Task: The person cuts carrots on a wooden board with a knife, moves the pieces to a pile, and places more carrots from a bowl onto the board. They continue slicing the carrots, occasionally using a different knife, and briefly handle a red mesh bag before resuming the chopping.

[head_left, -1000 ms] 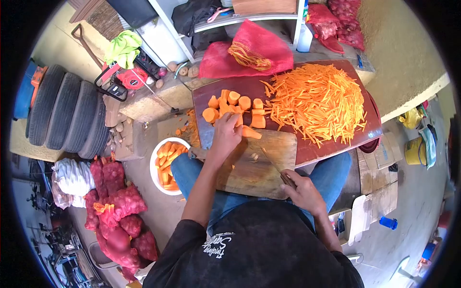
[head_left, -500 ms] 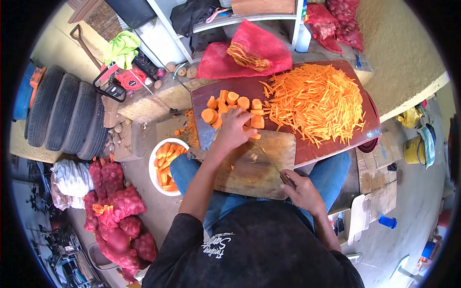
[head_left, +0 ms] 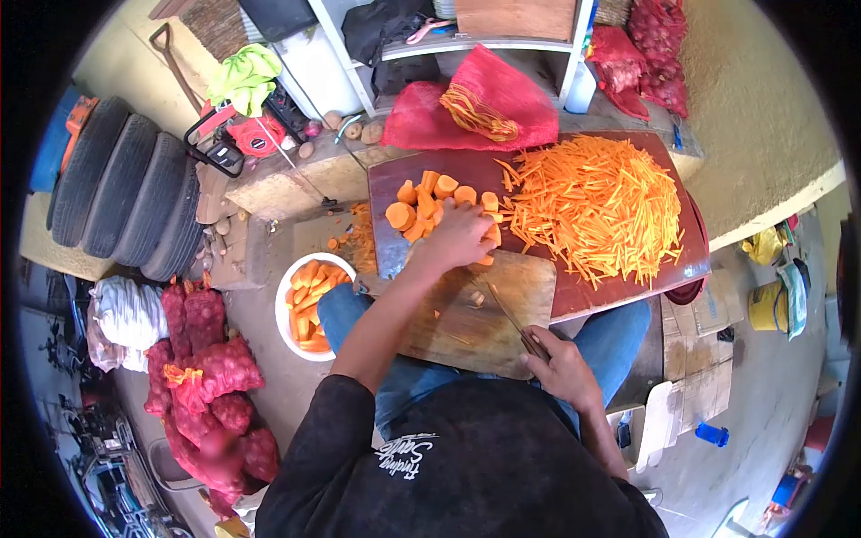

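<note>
My left hand (head_left: 459, 235) is curled down over the thick carrot pieces (head_left: 401, 215) at the near left of the red-brown table. Its fingers are bent around a carrot piece, with the fingertips partly hidden. In my right hand (head_left: 565, 366) is the handle of a knife (head_left: 508, 309), whose blade points up and left over the wooden cutting board (head_left: 484, 341). The board slopes from the table's edge onto my lap, with a few small scraps on it. A large heap of carrot sticks (head_left: 601, 206) covers the table's right part.
A white basin (head_left: 285, 325) of carrots stands on the floor left of my knee. Red net sacks (head_left: 224, 372) lie farther left, below the stacked tyres (head_left: 117, 193). Behind the table (head_left: 574, 309), a pink net bag (head_left: 529, 125) rests before a shelf.
My left hand has shifted right and its fingers have curled in among the carrot pieces. The knife stays in my right hand over the board. The view has tilted slightly.
</note>
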A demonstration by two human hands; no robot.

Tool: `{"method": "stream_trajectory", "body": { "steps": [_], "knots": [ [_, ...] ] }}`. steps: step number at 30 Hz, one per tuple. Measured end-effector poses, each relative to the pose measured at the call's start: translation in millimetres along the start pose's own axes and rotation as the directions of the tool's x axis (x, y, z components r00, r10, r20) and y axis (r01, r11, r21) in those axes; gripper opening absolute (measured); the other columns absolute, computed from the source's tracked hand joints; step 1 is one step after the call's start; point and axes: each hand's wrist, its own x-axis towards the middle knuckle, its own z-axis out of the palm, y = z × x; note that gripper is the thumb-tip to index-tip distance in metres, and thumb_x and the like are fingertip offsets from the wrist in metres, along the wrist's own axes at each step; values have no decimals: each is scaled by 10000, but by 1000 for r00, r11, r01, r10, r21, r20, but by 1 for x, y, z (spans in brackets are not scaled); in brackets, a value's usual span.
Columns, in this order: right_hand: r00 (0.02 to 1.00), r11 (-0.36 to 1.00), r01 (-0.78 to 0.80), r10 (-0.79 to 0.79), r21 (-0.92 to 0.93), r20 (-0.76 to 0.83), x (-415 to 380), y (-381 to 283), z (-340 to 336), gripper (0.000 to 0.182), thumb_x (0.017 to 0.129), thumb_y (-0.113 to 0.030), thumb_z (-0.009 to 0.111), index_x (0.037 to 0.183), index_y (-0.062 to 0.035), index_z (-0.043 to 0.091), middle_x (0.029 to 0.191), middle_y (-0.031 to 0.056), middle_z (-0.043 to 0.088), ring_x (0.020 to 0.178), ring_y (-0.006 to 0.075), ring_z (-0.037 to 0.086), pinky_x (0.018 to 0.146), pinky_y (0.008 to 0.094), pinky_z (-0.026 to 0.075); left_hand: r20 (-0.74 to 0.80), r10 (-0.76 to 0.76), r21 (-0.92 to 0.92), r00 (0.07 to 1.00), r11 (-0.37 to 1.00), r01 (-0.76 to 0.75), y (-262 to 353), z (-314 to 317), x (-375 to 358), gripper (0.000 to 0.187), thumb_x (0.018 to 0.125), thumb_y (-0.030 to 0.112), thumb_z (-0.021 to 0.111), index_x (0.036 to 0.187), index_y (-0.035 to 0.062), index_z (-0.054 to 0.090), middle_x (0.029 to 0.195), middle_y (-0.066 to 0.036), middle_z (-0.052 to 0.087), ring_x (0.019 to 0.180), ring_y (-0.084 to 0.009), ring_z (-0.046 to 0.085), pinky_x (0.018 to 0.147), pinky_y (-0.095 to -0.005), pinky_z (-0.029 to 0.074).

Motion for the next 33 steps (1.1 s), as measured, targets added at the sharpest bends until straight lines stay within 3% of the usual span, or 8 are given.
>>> {"method": "stream_trajectory", "body": {
  "steps": [4, 7, 11, 17, 22, 25, 28, 33],
  "knots": [
    [999, 1000, 15, -15, 10, -36, -2, 4, 4, 451, 960, -110, 756, 1375, 17, 637, 989, 221, 730, 858, 321, 723, 819, 410, 579, -293, 8, -134, 956, 990, -50, -2, 10, -11, 122, 920, 186, 756, 954, 69, 747, 962, -117, 713, 1049, -335, 664, 960, -489, 408],
    [996, 998, 58, -56, 26, -67, -1, 8, 9, 456, 959, -107, 757, 1381, 16, 635, 999, 221, 737, 874, 313, 737, 824, 407, 581, -341, -100, -220, 935, 975, 24, -4, 2, -27, 124, 925, 185, 753, 952, 64, 747, 879, -107, 694, 945, -346, 671, 914, -488, 423],
    [999, 999, 37, -38, 25, 5, 0, 0, 3, 459, 978, -134, 765, 1386, 26, 629, 1091, 292, 758, 1039, 461, 765, 866, 466, 593, -420, -92, -141, 903, 989, 35, 14, 4, -25, 276, 889, 326, 819, 964, 66, 763, 909, -116, 725, 929, -352, 701, 895, -495, 437],
    [998, 999, 52, -52, 9, -22, -4, 10, 7, 498, 976, -153, 777, 1419, 15, 626, 1119, 295, 770, 1072, 456, 767, 899, 470, 603, -17, -231, -152, 973, 962, 226, 18, 20, 11, 384, 839, 409, 842, 1010, 71, 778, 940, -171, 780, 919, -386, 739, 870, -509, 486],
    [1000, 999, 18, -18, -44, 6, -4, 5, 9, 518, 976, -171, 787, 1430, 18, 623, 1099, 295, 775, 1050, 464, 769, 898, 482, 605, -170, -235, -455, 957, 880, 135, 10, 12, -4, 328, 843, 281, 818, 995, -2, 755, 880, -173, 761, 864, -349, 750, 871, -473, 525],
    [1000, 999, 18, -18, -28, -7, -4, 13, 10, 501, 960, -142, 787, 1408, 19, 630, 1092, 246, 781, 985, 351, 789, 856, 432, 595, -117, -381, -717, 917, 671, 188, 4, -7, -39, 428, 869, 132, 852, 1246, -42, 746, 1069, -184, 776, 930, -273, 767, 820, -376, 604],
    [1000, 1000, 21, -21, 8, 5, -2, 8, 5, 501, 961, -138, 782, 1410, 25, 630, 1084, 247, 778, 974, 323, 791, 853, 418, 598, -345, -382, -668, 857, 742, 61, -11, -14, -91, 421, 930, 72, 846, 1316, -38, 721, 1228, -131, 755, 1061, -203, 756, 895, -341, 619],
    [1000, 1000, 8, -9, 15, 24, -2, 14, 8, 505, 962, -126, 775, 1420, 29, 629, 1069, 245, 776, 952, 280, 790, 840, 398, 597, -272, -740, -901, 616, 421, 108, -58, 19, -154, 384, 903, 65, 880, 1253, -30, 753, 1145, -75, 735, 969, -140, 719, 792, -289, 569]
  ]
}}
